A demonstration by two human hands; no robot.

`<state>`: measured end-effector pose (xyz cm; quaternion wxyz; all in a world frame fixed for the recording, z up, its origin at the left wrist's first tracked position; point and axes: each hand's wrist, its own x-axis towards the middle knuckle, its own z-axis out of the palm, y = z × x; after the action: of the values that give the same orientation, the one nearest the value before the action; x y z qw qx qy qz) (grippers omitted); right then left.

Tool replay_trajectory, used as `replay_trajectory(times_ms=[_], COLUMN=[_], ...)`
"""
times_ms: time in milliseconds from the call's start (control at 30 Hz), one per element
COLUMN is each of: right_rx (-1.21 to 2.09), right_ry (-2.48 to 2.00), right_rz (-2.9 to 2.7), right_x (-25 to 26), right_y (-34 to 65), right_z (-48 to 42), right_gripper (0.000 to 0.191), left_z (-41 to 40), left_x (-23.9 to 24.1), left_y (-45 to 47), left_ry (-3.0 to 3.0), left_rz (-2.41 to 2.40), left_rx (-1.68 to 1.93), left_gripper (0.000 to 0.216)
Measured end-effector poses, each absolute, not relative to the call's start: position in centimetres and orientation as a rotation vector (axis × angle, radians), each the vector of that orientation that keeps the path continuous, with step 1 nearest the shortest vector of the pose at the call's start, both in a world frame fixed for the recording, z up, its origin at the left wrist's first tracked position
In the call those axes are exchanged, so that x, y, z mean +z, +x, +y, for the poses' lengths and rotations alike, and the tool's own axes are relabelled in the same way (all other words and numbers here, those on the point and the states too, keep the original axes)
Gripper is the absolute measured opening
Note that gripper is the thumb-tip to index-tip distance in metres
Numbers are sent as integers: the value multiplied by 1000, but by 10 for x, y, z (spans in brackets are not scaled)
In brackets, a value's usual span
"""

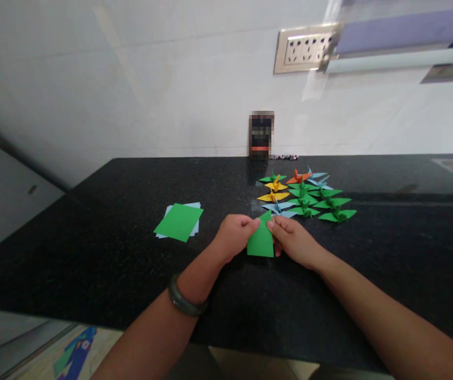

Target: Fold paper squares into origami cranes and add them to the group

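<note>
Between my two hands is a green sheet of folding paper (260, 244), partly folded, with a slanted upper edge. My left hand (234, 236) pinches its left side between thumb and fingers. On the opposite edge, my right hand (292, 240) grips it with the thumb in front and fingers behind. Just beyond the hands stand several folded paper cranes (301, 195) in green, yellow, orange and light blue, grouped in rough rows. Left of my left hand lies a small stack of square paper (179, 221), green on top and light blue below.
Everything rests on a black speckled countertop (103, 248) with its front edge near me. A phone-like object (261, 134), blurred, leans against the white wall, with a beaded strap (286, 157) beside it. A socket panel (307, 47) is on the wall.
</note>
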<state>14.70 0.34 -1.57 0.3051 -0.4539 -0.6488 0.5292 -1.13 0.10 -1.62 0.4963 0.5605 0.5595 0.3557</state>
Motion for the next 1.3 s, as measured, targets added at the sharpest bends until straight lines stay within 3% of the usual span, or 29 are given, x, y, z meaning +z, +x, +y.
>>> replay_trajectory(times_ms=[267, 633, 800, 900, 1000, 1100, 1300], right_rx=[1455, 1515, 1448, 1156, 581, 194, 217], right_ry=[-1229, -1190, -1245, -1203, -1074, -914, -723], right_rz=[-1521, -1081, -1219, -1580, -1843, -1991, -2174], right_x=[-8, -11, -7, -3, -1, -1, -6], right_y=[143, 140, 145, 150, 155, 158, 154], right_z=[2, 0, 3, -1, -4, -5, -6], right_gripper=[32, 30, 43, 36, 19, 23, 27], left_z=[-3, -11, -9, -7, -5, -5, -5], left_x=[-10, 1, -1, -3, -2, 2, 2], left_y=[-11, -7, -9, -9, -8, -8, -12], left_ry=[1375, 1634, 1568, 1521, 1405, 1178, 916], left_rz=[1281, 1193, 1183, 1205, 1334, 1388, 989], left_rx=[802, 746, 778, 898, 1129, 1123, 996], left_gripper=[25, 29, 30, 29, 29, 44, 36])
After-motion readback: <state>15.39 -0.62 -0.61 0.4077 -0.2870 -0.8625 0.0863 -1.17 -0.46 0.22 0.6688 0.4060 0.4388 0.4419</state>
